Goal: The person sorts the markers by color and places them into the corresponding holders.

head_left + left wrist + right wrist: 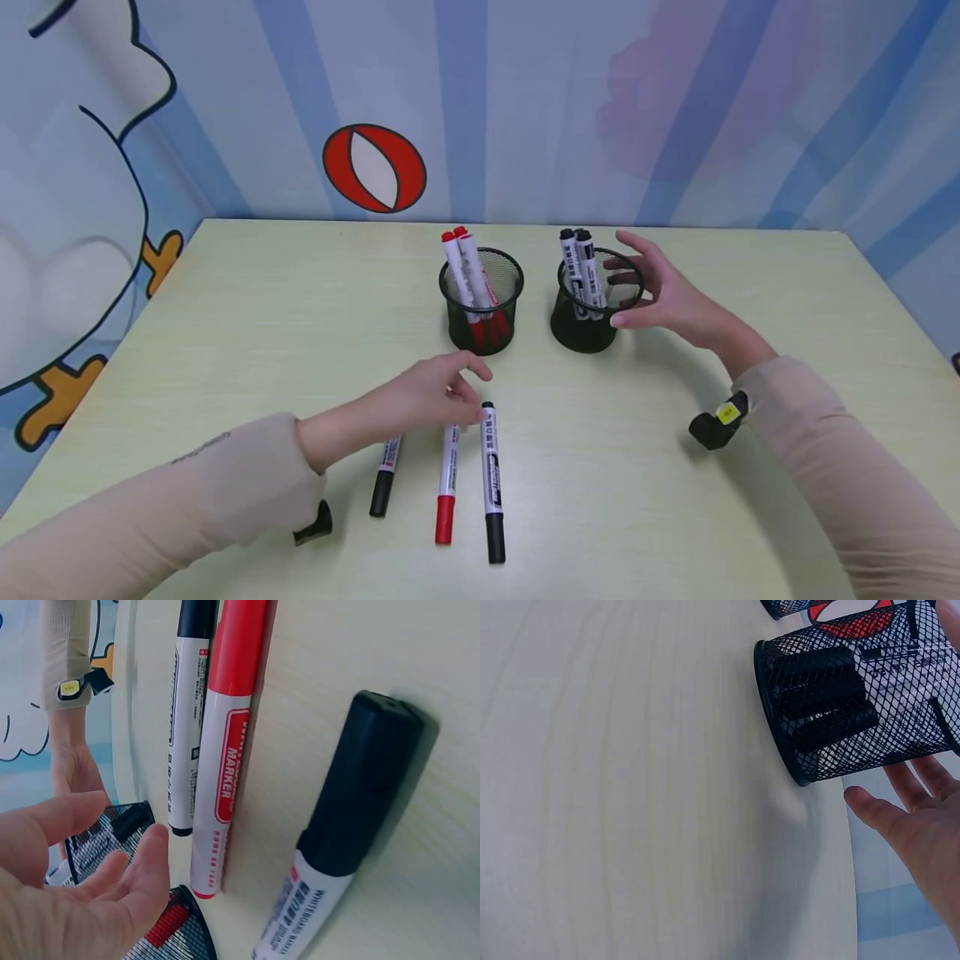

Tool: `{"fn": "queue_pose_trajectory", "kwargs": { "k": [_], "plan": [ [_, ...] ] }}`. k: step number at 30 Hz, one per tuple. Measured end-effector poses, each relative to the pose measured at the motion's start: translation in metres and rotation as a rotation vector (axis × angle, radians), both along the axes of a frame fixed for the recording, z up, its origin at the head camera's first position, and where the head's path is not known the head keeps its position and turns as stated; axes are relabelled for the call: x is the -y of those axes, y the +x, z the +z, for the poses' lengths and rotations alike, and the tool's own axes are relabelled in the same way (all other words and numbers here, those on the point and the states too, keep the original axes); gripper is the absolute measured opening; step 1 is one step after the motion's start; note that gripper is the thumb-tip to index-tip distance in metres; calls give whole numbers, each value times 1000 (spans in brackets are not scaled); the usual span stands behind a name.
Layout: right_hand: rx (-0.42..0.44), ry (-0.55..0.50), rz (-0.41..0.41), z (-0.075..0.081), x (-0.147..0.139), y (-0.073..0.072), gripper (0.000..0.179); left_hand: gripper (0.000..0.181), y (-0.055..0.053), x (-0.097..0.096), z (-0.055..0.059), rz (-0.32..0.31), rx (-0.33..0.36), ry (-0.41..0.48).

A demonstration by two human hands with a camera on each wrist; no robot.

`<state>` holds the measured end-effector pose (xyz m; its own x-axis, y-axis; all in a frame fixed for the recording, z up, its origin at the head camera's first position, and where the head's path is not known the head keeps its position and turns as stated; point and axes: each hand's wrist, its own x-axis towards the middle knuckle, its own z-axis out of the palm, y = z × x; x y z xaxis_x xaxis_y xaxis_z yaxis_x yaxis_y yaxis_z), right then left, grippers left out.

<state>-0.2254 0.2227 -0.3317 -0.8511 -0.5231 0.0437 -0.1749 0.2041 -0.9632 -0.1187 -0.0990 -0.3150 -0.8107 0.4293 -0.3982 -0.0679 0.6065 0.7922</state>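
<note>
My left hand [427, 392] is over the table above three whiteboard markers, its fingers loosely bent and nothing in them. Beneath it lie a black-capped marker [382, 487], a red-capped marker [446, 500] and, rightmost, another black-capped marker [492, 475]. My right hand [667, 296] is at the right side of a black mesh pen cup [585, 337], thumb in front and fingers spread behind. In the right wrist view this pen cup [832, 712] stands beside the spread fingers. Several black markers [581, 267] lean inside it.
Left of that cup stands a second mesh pen cup [483, 337] holding red markers [465, 267]. Both cups are toward the back of the pale wooden table [315, 308]. A printed backdrop [525, 108] with a red-and-white ball rises behind the table's far edge.
</note>
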Motion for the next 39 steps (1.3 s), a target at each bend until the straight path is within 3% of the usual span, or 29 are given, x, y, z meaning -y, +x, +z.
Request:
{"fn": "queue_pose_trajectory", "kwargs": {
  "k": [4, 8, 14, 29, 39],
  "plan": [
    [6, -6, 9, -3, 2, 0, 98, 38, 2, -5, 3, -12, -15, -98],
    [5, -10, 8, -5, 2, 0, 95, 39, 2, -10, 3, -39, -33, -140],
    [6, -22, 2, -6, 3, 1, 92, 36, -3, -13, -3, -93, -50, -148],
    [12, -3, -17, -9, 4, 0, 92, 28, -8, -26, -11, -141, -42, -207],
    [23, -3, -17, -13, 4, -1, 93, 21, -7, -34, -14, -190, -81, -234]
  ]
}}
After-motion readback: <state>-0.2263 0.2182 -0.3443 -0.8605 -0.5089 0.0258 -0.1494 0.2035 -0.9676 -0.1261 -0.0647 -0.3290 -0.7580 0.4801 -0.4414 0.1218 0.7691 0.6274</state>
